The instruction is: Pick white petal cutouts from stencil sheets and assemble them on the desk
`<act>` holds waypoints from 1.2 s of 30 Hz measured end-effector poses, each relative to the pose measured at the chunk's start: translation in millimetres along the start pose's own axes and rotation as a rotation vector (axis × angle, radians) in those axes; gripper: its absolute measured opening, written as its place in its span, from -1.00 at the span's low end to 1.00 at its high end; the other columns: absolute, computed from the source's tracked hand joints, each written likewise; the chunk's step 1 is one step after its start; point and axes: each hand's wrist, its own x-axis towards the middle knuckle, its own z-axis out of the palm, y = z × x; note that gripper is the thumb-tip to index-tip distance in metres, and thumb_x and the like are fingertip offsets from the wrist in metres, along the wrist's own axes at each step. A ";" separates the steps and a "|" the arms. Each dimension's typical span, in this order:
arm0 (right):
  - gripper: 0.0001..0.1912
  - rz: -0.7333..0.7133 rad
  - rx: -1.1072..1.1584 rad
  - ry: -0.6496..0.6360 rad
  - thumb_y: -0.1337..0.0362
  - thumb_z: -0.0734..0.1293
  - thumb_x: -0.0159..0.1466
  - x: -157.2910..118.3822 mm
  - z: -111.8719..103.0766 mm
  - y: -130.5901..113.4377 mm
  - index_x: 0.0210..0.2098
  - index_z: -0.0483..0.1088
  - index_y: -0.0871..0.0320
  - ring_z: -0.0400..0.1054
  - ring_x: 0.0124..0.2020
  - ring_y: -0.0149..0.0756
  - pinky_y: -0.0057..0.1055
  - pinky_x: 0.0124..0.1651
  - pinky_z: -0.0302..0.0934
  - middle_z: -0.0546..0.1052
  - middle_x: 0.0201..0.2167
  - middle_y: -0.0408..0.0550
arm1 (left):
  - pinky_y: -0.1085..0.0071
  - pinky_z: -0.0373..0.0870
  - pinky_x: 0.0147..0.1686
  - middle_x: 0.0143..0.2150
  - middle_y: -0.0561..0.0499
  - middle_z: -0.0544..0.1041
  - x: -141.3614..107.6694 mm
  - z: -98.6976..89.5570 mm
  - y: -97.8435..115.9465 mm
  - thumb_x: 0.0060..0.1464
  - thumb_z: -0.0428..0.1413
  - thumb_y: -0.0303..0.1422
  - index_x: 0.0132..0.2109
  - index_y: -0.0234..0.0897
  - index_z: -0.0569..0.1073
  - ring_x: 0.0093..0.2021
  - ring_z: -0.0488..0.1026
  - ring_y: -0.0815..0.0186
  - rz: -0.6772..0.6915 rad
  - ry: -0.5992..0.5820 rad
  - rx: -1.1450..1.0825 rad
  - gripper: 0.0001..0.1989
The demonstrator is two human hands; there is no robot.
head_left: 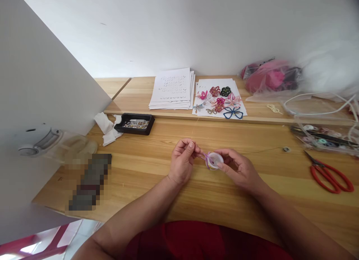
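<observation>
My left hand (182, 161) is closed, with thumb and fingertips pinched together near the middle of the table. A small purple looped piece (208, 161) reaches from its fingers to a small round white spool or cup (216, 160). My right hand (241, 169) grips that round thing by its right side, between thumb and fingers. The round opening faces up toward me. A faint thin thread (192, 130) appears to rise from above my left fingers; what exactly lies within the pinch is too small to make out.
Red-handled scissors (328, 174) lie at right beside a small metal bobbin (286, 149). A clear box of supplies (325, 136) stands behind. Colourful looped flowers (220, 103) rest on white paper, next to a paper stack (171, 89). A black tray of beads (136, 124) sits left.
</observation>
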 end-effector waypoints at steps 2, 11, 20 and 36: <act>-0.57 -0.026 -0.058 -0.006 0.16 0.40 0.25 0.3 0.3 -3.1 0.09 0.36 0.06 0.46 -0.14 -0.17 -0.25 -0.12 0.36 0.55 -0.06 0.01 | 0.44 0.41 -0.28 -0.43 0.09 0.43 -2.0 0.5 -2.2 0.06 0.25 -0.25 -0.29 -0.26 0.36 -0.36 0.45 0.40 -0.018 -0.025 -0.001 -0.76; -0.60 -0.046 -0.160 0.082 0.22 0.41 0.21 2.2 3.9 -9.2 0.03 0.36 0.04 0.45 -0.12 -0.17 -0.25 -0.08 0.34 0.54 -0.07 -0.01 | 0.44 0.42 -0.28 -0.38 0.06 0.46 -3.9 0.9 -4.2 0.06 0.26 -0.24 -0.27 -0.27 0.38 -0.32 0.48 0.38 -0.070 -0.063 0.000 -0.75; -0.56 -0.055 -0.198 0.118 0.26 0.40 0.20 0.6 2.6 -6.5 0.07 0.35 0.06 0.45 -0.08 -0.14 -0.22 -0.02 0.32 0.53 -0.06 0.01 | 0.53 0.01 -0.67 -0.54 0.02 0.37 -2.4 0.5 14.3 0.11 -0.03 0.19 -0.46 -0.34 0.50 -0.63 0.22 0.50 -0.039 -0.068 -0.019 -0.36; -0.47 -0.224 -0.346 0.322 0.35 0.45 0.13 1.3 -1.0 -8.8 0.09 0.36 0.04 0.41 -0.05 -0.09 -0.13 0.03 0.29 0.51 -0.04 0.02 | 0.54 0.24 -0.55 -0.54 0.08 0.43 -5.7 -3.9 3.4 0.06 0.22 -0.23 -0.25 -0.36 0.53 -0.57 0.33 0.46 -0.277 -0.257 0.689 -0.76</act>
